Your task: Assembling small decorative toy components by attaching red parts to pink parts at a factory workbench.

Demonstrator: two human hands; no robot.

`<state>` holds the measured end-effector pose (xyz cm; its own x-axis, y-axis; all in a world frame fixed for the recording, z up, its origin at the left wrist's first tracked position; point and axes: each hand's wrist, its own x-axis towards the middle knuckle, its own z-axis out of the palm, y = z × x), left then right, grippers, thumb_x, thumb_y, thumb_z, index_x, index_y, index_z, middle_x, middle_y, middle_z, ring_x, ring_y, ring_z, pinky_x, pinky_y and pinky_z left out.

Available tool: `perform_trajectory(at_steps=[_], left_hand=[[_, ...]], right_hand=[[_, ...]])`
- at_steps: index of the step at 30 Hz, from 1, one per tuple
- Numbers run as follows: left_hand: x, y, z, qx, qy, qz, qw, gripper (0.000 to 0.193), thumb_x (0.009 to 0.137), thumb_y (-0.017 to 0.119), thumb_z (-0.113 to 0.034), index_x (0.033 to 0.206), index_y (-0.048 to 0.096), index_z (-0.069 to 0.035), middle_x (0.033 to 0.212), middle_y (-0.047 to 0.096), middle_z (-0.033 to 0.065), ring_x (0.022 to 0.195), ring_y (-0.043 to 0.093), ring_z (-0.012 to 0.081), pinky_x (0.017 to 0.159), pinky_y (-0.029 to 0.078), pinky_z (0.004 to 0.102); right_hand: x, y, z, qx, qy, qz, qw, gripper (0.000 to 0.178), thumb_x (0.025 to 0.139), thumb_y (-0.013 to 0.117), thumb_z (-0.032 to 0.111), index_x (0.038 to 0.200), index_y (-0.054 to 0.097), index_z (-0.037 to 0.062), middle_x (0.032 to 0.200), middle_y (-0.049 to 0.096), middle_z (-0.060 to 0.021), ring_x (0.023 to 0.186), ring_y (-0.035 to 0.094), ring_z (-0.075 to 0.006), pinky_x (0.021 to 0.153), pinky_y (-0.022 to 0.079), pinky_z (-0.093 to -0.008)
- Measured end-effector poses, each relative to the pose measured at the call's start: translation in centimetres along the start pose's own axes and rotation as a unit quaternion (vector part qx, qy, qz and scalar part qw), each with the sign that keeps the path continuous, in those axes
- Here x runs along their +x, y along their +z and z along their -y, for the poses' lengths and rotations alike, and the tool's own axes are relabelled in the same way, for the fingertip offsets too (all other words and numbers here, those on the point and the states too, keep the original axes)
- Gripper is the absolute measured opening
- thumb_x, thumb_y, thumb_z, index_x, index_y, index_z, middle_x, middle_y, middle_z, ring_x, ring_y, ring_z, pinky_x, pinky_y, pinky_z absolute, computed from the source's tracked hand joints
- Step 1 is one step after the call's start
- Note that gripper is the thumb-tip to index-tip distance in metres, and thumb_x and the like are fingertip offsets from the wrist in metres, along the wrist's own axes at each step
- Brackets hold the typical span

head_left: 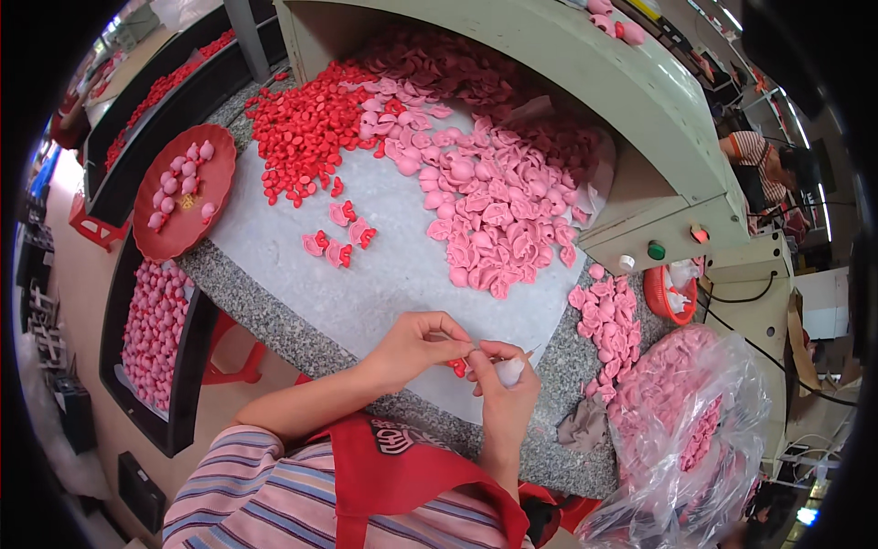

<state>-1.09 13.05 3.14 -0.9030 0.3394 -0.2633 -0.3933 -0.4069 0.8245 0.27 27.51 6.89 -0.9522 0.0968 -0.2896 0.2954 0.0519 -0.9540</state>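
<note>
A small red piece is being pinched between the fingers of the left hand, held just above the near edge of the worktop and close to the person's chest, likely so the eyes can be kept on it. The right hand is meeting it from the other side, its fingers closing on a small whitish piece with a thin stick showing beside it, and the two hands are touching at the tips. Beyond the red piece, toward the middle of the worktop, four joined pink-and-red pieces are lying apart on a pale sheet, seemingly set out by themselves. Farther still, a heap of red caps and a wide heap of pink shells are spilling from under a grey-green machine housing. Left of the red piece and well away, a red dish holding pink figures is overhanging the worktop rim. To the right, a smaller pink pile, a red basket and a clear plastic bag of pink parts are crowding that corner. Open room is lying mainly on the sheet between the hands and the heaps.
</note>
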Motion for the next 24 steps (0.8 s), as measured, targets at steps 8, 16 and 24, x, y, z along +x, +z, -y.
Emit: perform_trajectory(at_steps=[8,16,24], left_hand=[[0.4,0.8,-0.2,-0.302,-0.130,0.076,0.941,0.023,0.084,0.055,-0.009,0.105,0.057,0.002,0.099,0.061,0.0099,0.092,0.059,0.0178,0.084,0.048,0.0298],[0.1,1.8,-1.8,-0.296,-0.114,0.014,0.948,0.026,0.085,0.055,-0.008,0.109,0.055,0.002,0.101,0.060,0.0125,0.093,0.058,0.0197,0.083,0.049,0.0312],[-0.3,1.8,-2.2,-0.250,-0.095,-0.006,0.964,0.024,0.085,0.055,-0.008,0.108,0.057,0.000,0.098,0.060,0.0098,0.093,0.058,0.0171,0.080,0.049,0.0291]], right_hand=[[0.0,-1.4,1.1,-0.082,-0.072,-0.060,0.992,0.012,0.071,0.068,0.001,0.081,0.061,0.0021,0.071,0.057,-0.0026,0.059,0.053,-0.0066,0.050,0.040,-0.0198],[-1.4,-0.9,2.2,-0.225,-0.293,-0.070,0.927,0.029,0.061,0.073,-0.003,0.086,0.061,0.0044,0.085,0.051,-0.0054,0.057,0.049,-0.0098,0.052,0.040,-0.0220],[-0.4,-0.7,1.7,-0.318,-0.391,-0.069,0.861,0.029,0.059,0.074,0.000,0.085,0.062,0.0050,0.081,0.056,-0.0068,0.060,0.055,-0.0151,0.051,0.045,-0.0252]])
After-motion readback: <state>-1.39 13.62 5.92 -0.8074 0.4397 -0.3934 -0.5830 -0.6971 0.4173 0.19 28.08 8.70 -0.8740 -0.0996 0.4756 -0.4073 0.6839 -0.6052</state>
